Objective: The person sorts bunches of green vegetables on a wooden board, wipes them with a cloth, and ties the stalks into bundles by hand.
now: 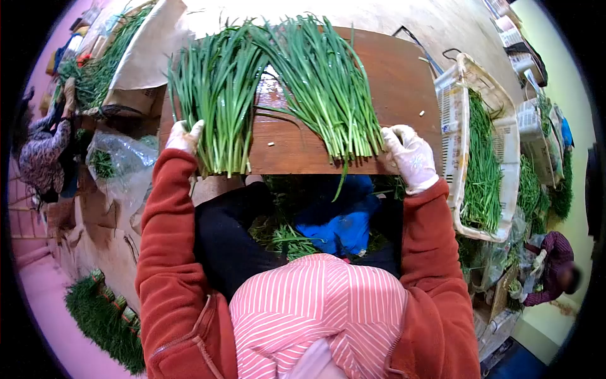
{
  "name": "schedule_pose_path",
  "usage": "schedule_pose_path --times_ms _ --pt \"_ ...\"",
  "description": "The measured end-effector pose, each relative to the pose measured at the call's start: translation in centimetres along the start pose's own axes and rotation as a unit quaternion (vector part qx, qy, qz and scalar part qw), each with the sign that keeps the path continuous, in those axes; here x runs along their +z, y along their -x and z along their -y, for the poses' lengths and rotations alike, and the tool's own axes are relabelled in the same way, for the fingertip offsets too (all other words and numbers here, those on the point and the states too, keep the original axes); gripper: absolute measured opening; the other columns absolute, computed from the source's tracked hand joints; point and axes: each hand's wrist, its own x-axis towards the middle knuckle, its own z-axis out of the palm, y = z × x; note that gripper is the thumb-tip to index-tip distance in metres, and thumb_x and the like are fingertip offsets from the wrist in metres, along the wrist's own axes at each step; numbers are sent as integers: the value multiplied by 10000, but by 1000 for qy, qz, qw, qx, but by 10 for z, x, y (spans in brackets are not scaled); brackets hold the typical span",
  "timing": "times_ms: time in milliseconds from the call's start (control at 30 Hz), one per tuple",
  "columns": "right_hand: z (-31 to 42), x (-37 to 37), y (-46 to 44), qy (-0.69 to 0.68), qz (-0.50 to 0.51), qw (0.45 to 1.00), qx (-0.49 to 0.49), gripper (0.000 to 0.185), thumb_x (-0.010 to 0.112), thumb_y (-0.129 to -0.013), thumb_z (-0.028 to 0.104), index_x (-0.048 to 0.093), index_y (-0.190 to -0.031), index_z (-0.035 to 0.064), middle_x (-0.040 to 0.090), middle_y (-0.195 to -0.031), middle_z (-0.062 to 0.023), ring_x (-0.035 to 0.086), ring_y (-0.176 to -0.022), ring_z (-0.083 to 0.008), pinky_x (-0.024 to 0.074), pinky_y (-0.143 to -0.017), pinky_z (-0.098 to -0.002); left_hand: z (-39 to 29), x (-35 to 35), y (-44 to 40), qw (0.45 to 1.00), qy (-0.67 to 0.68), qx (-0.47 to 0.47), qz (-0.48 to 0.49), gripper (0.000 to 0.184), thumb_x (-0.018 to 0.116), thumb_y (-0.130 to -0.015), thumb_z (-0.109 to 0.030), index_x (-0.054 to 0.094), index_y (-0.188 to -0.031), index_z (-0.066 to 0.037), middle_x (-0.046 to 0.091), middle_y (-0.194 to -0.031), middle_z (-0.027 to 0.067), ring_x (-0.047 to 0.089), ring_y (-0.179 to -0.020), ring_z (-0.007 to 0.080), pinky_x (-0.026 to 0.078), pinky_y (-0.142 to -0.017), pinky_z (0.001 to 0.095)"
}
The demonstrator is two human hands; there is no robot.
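Note:
Two spread bunches of long green stalks, which look like garlic chives, lie side by side on a brown wooden board. The left bunch (221, 107) has its pale ends at the near edge; the right bunch (328, 95) slants, one bent leaf hanging over that edge. At the outer side of the left bunch, my left hand (184, 138), in a whitish glove, is closed on the edge stalks, its fingertips partly hidden. My right hand (410, 158), gloved too, has curled fingers at the lower outer stems of the right bunch.
A white plastic crate (449, 126) holding green stalks stands right of the board (404, 82). Tied bundles (104, 316) lie on the floor at lower left. Loose greens and blue plastic (341, 227) are below the board. Two other people are at work, left (44, 151) and right (555, 265).

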Motion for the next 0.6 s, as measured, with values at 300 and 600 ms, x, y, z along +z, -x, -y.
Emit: schedule_pose_path --times_ms 300,600 --pt "-40 -5 -59 49 -34 997 -47 458 547 -839 421 598 -1099 47 615 -1085 -146 573 -1030 -268 421 -907 -344 -68 26 42 953 41 276 -121 390 616 -857 -316 563 -1082 -2 588 -963 117 557 -853 202 457 -737 322" --pt "-16 12 -131 78 27 996 26 734 529 -791 575 482 -1250 4 520 -1242 -190 494 -1163 -293 370 -982 -361 -160 118 11 989 93 37 111 806 565 -767 -612 468 -1219 48 554 -1146 242 542 -1076 313 405 -924 343"
